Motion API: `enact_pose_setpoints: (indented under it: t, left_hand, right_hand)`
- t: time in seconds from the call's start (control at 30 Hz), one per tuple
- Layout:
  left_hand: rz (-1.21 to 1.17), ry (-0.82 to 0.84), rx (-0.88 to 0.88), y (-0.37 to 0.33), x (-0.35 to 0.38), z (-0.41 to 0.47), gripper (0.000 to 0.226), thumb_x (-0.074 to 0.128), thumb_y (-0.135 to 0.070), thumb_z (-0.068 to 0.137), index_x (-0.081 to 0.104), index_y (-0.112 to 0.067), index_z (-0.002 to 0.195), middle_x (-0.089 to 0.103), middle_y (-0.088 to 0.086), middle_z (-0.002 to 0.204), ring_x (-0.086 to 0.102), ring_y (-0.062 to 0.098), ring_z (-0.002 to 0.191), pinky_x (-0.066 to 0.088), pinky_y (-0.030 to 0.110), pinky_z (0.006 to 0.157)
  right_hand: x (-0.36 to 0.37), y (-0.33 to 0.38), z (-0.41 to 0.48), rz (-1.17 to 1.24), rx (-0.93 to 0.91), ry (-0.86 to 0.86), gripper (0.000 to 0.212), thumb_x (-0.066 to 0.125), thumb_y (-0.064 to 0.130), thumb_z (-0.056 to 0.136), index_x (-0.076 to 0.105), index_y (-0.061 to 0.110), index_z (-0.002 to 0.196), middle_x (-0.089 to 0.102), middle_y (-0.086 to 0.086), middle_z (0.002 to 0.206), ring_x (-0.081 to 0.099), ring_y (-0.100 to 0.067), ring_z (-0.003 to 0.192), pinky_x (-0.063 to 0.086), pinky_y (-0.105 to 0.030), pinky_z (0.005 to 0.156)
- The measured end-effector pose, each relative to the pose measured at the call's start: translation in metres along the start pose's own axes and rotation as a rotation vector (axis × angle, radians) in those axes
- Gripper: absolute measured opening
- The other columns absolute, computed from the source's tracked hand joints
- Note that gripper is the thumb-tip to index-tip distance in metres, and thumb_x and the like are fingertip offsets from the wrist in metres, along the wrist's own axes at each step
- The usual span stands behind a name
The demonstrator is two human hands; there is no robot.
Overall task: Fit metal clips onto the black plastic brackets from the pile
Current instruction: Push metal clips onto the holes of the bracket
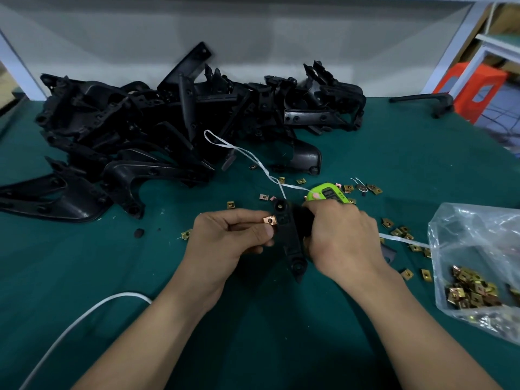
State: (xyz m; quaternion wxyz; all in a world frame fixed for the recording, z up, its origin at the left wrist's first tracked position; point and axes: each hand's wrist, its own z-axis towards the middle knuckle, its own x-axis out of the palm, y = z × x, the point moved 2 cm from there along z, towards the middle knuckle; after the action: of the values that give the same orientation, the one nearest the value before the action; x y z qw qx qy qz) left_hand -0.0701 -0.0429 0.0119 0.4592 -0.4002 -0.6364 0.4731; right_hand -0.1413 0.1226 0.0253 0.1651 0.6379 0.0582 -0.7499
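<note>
A black plastic bracket (289,237) stands nearly upright over the green table, and my right hand (342,237) grips it from the right side. My left hand (229,237) pinches a copper-coloured metal clip (270,220) between thumb and forefinger, with the clip touching the bracket's left edge near its top. A big pile of black brackets (168,128) lies at the back left. Loose clips (398,230) are scattered around my hands.
A clear plastic bag (475,257) holding several clips sits at the right. A green counter device (327,194) with a white string (253,156) lies just behind my right hand. A white cable (84,313) runs across the front left. An orange stool (475,88) stands beyond the table's right edge.
</note>
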Motion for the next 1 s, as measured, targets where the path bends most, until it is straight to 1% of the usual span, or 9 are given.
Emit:
enact_pose_setpoints:
  t: [0.1,0.17,0.33,0.47,0.63,0.73,0.8,0.9,1.0]
  left_hand:
    - [0.039,-0.004,0.021,-0.0003,0.0001,-0.0004,0.013,0.08,0.003,0.074,0.08,-0.004,0.085,0.075,0.014,0.074,0.068,0.015,0.062,0.053,0.019,0.057]
    - [0.058,0.0,0.02,-0.0008,-0.0007,-0.0009,0.012,0.077,0.008,0.076,0.08,-0.002,0.082,0.074,0.016,0.073,0.068,0.016,0.061,0.053,0.02,0.056]
    - [0.121,-0.004,-0.013,-0.0019,0.0005,-0.0003,0.017,0.078,0.01,0.074,0.081,-0.007,0.074,0.073,0.018,0.069,0.066,0.018,0.058,0.054,0.021,0.055]
    - [0.116,-0.012,-0.011,-0.0006,0.0009,-0.0014,0.02,0.078,0.009,0.075,0.081,-0.011,0.072,0.073,0.016,0.069,0.067,0.017,0.058,0.054,0.021,0.055]
    - [0.088,-0.032,-0.037,-0.0017,-0.0002,0.0002,0.019,0.076,0.007,0.075,0.081,-0.011,0.073,0.074,0.014,0.071,0.067,0.017,0.06,0.054,0.02,0.057]
    - [0.067,-0.046,-0.059,-0.0027,-0.002,0.0016,0.018,0.076,0.006,0.075,0.081,-0.012,0.074,0.074,0.015,0.072,0.068,0.018,0.061,0.054,0.02,0.058]
    - [0.088,-0.03,-0.058,-0.0027,-0.0016,0.0008,0.019,0.076,0.006,0.075,0.081,-0.012,0.074,0.074,0.015,0.073,0.068,0.018,0.061,0.055,0.02,0.058]
    - [0.106,-0.014,-0.05,-0.0017,0.0,-0.0002,0.021,0.076,0.009,0.075,0.081,-0.011,0.074,0.073,0.015,0.071,0.067,0.018,0.06,0.054,0.021,0.056]
    - [0.109,-0.009,-0.04,-0.001,-0.0001,0.0001,0.022,0.076,0.01,0.075,0.082,-0.011,0.074,0.073,0.014,0.07,0.067,0.018,0.059,0.053,0.021,0.056]
  right_hand:
    - [-0.0019,0.0002,-0.0004,-0.054,-0.002,-0.012,0.026,0.062,0.008,0.074,0.056,0.031,0.083,0.034,0.009,0.057,0.04,-0.029,0.062,0.029,-0.034,0.058]
    - [-0.0029,-0.0002,-0.0006,-0.086,0.0,-0.028,0.027,0.062,0.006,0.073,0.054,0.031,0.081,0.033,0.008,0.057,0.041,-0.03,0.062,0.029,-0.034,0.057]
    - [-0.001,0.0027,-0.0002,-0.126,-0.007,-0.026,0.024,0.062,0.007,0.073,0.059,0.028,0.083,0.034,0.006,0.056,0.042,-0.029,0.061,0.024,-0.032,0.052]
    - [0.0003,0.0045,-0.0005,-0.149,-0.022,-0.05,0.023,0.059,0.006,0.074,0.053,0.028,0.078,0.032,0.006,0.054,0.04,-0.028,0.06,0.017,-0.031,0.048]
    - [0.0015,0.0046,-0.0008,-0.101,0.01,-0.024,0.025,0.06,0.006,0.074,0.052,0.029,0.079,0.032,0.008,0.055,0.039,-0.027,0.059,0.028,-0.032,0.056]
    - [-0.0011,0.0014,-0.0007,-0.08,0.024,-0.053,0.029,0.06,0.004,0.071,0.048,0.03,0.075,0.031,0.008,0.055,0.034,-0.026,0.054,0.029,-0.033,0.057]
    - [-0.0019,0.0008,-0.0001,-0.087,0.022,-0.052,0.028,0.061,0.005,0.071,0.05,0.03,0.076,0.031,0.009,0.055,0.037,-0.028,0.057,0.029,-0.033,0.057]
    - [-0.0016,0.0031,0.0,-0.113,0.015,-0.025,0.026,0.062,0.005,0.071,0.057,0.029,0.08,0.033,0.008,0.054,0.037,-0.027,0.057,0.021,-0.031,0.049]
    - [-0.0022,0.0047,-0.0004,-0.145,0.008,-0.02,0.028,0.063,0.003,0.07,0.056,0.029,0.079,0.033,0.007,0.054,0.037,-0.027,0.057,0.014,-0.027,0.046]
